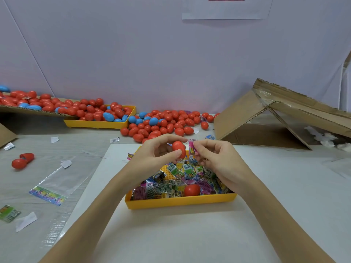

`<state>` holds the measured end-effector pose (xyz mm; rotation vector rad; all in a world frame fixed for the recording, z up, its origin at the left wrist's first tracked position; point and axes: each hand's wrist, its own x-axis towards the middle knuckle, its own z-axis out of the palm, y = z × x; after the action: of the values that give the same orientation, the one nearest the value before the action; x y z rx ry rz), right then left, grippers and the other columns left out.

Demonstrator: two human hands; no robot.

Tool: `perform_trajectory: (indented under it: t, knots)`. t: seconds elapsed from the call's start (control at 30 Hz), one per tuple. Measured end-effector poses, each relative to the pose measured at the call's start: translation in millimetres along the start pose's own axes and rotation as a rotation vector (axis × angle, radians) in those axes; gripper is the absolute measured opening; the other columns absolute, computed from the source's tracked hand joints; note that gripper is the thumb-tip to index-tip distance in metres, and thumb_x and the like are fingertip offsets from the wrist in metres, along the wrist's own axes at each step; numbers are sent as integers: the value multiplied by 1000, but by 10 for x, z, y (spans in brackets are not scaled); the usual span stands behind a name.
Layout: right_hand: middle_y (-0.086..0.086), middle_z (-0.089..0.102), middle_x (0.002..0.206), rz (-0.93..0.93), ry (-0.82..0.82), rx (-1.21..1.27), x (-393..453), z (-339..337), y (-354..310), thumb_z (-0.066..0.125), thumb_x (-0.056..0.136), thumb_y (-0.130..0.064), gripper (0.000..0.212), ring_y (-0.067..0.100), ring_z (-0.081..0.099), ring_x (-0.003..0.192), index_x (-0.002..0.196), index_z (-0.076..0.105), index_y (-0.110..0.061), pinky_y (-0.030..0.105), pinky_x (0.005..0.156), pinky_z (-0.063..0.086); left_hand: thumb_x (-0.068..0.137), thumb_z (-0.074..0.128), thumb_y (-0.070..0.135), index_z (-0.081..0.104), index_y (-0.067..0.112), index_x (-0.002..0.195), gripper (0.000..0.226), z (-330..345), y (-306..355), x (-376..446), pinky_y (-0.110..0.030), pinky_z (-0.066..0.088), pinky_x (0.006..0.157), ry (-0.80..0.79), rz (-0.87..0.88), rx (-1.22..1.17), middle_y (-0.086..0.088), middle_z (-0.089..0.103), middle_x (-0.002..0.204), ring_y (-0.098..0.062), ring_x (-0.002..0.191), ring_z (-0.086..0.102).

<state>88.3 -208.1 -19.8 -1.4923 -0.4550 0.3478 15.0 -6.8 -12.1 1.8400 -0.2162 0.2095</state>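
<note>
The left hand holds a red plastic egg above the far end of the near yellow tray, its grip closed round the shell between thumb and curled fingers. The right hand pinches a small pink packet just beside the egg, its grip closed on the packet's edge. The egg looks light, hard and smooth — probably slippery, so it is best held round its widest part. The packet is thin, soft film; an edge pinch should do. The near tray is heaped with coloured packets, with a second red egg among them. A far yellow tray holds red and blue eggs — a loose pile of eggs lies on the worktop beside it.
</note>
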Motion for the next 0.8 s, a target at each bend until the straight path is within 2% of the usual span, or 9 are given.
perform_trajectory:
  t: [0.1,0.27,0.43,0.63,0.8]
  knots:
    - [3,64,76,5,-30,27,-2,3,-10,64,100,-22,25,10,59,69,99,73,2,20,63,50,99,66,21,71,24,126,28,-12,-9,4,-25,56,85,2,14,-35,-1,74,92,-17,87,71]
    - [3,63,77,9,-90,15,-11,21,-12,61,102,-23,31,11,57,71,102,72,5,21,65,50,99,64,28,71,26,129,31,-25,-29,15,-25,55,85,-16,15,-90,-1,73,89,-17,86,70]
    - [4,63,77,8,-83,9,-13,14,-13,62,102,-22,28,12,57,71,99,73,3,21,64,50,97,64,33,71,27,129,33,-33,-24,18,-26,56,86,-19,22,-114,-4,72,90,-18,86,69]
    - [3,64,75,-5,-96,-25,-22,17,-32,65,95,-30,29,11,57,70,93,74,-2,20,64,50,99,63,31,71,28,128,31,-36,-16,15,-26,55,87,-45,11,-110,-2,72,91,-18,87,69]
    - [1,66,74,-26,-97,-70,-26,9,-31,66,92,-35,35,10,58,70,97,75,-2,19,65,51,100,62,29,71,28,129,30,-30,-8,5,-28,56,89,-64,5,-94,-4,73,94,-19,91,70]
